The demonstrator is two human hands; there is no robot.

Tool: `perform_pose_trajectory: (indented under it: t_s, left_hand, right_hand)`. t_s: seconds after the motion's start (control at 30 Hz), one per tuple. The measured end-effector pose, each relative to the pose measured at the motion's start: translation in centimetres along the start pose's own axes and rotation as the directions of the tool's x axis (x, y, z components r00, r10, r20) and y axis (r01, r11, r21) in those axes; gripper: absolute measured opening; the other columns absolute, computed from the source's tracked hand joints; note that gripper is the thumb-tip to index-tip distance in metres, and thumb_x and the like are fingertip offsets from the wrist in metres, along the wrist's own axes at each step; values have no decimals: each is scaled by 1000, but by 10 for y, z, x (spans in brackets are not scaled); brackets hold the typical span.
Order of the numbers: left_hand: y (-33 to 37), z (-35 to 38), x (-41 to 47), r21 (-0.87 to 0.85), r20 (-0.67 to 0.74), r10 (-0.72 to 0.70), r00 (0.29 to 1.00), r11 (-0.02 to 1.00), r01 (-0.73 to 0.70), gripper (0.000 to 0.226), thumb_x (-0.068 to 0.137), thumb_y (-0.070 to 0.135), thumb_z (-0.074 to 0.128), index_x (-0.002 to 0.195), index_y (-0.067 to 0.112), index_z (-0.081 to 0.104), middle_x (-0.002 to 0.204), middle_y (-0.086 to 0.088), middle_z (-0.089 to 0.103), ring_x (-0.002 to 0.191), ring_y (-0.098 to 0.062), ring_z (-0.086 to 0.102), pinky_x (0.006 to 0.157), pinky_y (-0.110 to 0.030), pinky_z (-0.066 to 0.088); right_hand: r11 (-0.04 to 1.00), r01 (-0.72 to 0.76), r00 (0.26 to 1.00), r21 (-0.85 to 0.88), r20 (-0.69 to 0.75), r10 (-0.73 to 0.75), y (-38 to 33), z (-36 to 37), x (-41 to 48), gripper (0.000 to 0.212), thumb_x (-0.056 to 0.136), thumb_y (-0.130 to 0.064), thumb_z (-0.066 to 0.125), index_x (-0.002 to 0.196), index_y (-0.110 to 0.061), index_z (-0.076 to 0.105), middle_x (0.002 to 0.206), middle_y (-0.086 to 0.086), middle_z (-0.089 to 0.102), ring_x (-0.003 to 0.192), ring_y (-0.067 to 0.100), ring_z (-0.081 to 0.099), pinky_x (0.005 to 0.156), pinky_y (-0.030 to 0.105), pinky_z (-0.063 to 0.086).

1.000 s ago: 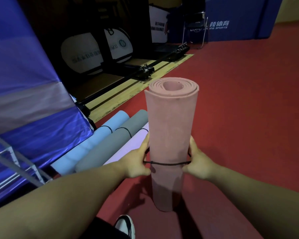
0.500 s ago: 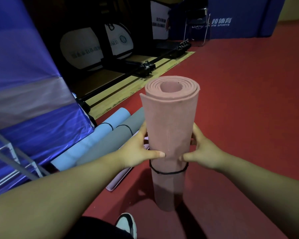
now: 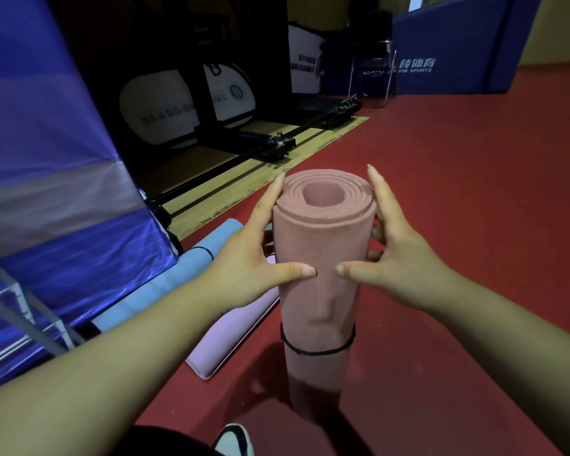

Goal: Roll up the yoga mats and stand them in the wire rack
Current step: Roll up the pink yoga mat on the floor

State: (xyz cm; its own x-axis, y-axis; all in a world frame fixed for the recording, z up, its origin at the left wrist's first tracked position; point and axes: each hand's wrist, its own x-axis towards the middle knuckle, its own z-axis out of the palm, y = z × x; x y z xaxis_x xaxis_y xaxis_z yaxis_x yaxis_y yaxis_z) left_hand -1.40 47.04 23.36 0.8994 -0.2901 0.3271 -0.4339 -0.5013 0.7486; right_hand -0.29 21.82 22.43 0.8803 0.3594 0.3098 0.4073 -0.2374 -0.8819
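The upright pink mat [image 3: 323, 238] is being held by left hand [image 3: 244, 268] and right hand [image 3: 405, 261], each grip clamped round it.

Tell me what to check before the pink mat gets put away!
1. Pink rolled mat stands upright on the red floor: ok.
2. Black band circles its lower part: ok.
3. Left hand and right hand hold it from both sides near the top: ok.
4. Top end wound tight: the outer layer gapes a little, not ok.
5. Free slot in the wire rack: only metal bars show at the left edge, cannot tell.
6. Walking path: a lilac mat lies beside the roll, not ok.
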Motion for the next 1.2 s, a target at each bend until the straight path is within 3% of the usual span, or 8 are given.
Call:
perform_pose_trajectory:
  t_s: [0.13, 0.27, 0.43, 0.53, 0.67, 0.9, 1.1, 1.2]
  left_hand:
    - [9, -4, -1, 2, 23, 29, 999, 1000, -29, 108, 75, 35, 88, 154, 51, 17, 150, 35, 37, 136, 1, 47, 111, -39, 46]
    - [14, -8, -2, -35, 45, -5, 999, 999, 6, 95, 78, 28, 86, 151, 45, 27, 140, 32, 48, 125, -3, 57, 104, -36, 52]
    - [25, -9, -9, -53, 64, -37, 997, 998, 40, 84, 81, 31, 84, 147, 43, 33, 139, 23, 52, 122, -7, 60, 100, -38, 54]
    - [37, 1, -17, -33, 50, -44, 998, 998, 46, 82, 84, 30, 82, 147, 44, 32, 136, 28, 52, 122, -3, 59, 100, -34, 54]
    - [54, 15, -21, -31, 53, -46, 998, 998, 47, 81, 86, 27, 81, 149, 40, 31, 133, 37, 49, 122, 2, 57, 103, -33, 52]
    - [52, 29, 0, -20, 76, -24, 997, 999, 26, 82, 82, 44, 80, 146, 47, 28, 149, 14, 45, 134, -8, 50, 112, -46, 44]
    - [29, 10, 25, -116, 109, -22, 994, 993, 34, 78, 88, 26, 79, 148, 35, 29, 146, 9, 48, 130, -10, 53, 111, -44, 45]
    - [12, -5, 43, -196, 79, -37, 996, 979, 52, 73, 90, 21, 77, 146, 35, 32, 136, 19, 54, 125, -10, 57, 106, -40, 50]
  right_hand:
    - [999, 34, 999, -37, 2, -34, -7, -5, -2, 110, 73, -10, 88, 149, -59, 25, 145, -43, 36, 133, -10, 44, 100, 31, 52]
    - [999, 21, 1000, -48, 17, -20, -10, -7, -3, 94, 70, -18, 91, 136, -60, 39, 145, -30, 44, 134, 2, 48, 102, 49, 52]
    - [997, 11, 1000, -77, 19, -10, -14, -9, -13, 91, 67, -31, 92, 135, -59, 39, 144, -29, 46, 131, 2, 50, 99, 50, 53]
    - [994, -4, 1000, -108, -3, 4, -16, -13, -23, 94, 60, -45, 88, 138, -58, 37, 146, -21, 47, 128, 6, 54, 100, 49, 53]
    - [992, -16, 1000, -124, -16, 14, -16, -25, -36, 94, 59, -46, 87, 135, -62, 35, 145, -20, 49, 127, 4, 55, 101, 47, 52]
    - [987, -60, 997, -147, -47, 53, -11, -38, -35, 97, 54, -50, 88, 131, -68, 31, 143, -19, 53, 124, 4, 57, 104, 44, 50]
    - [988, -61, 998, -139, -40, 56, -5, -28, 1, 102, 52, -47, 92, 134, -62, 34, 144, -17, 52, 128, 13, 56, 100, 50, 52]
    - [987, -44, 999, -155, -14, 42, -4, -25, 39, 100, 51, -47, 93, 132, -62, 38, 144, -16, 51, 129, 12, 55, 101, 48, 52]
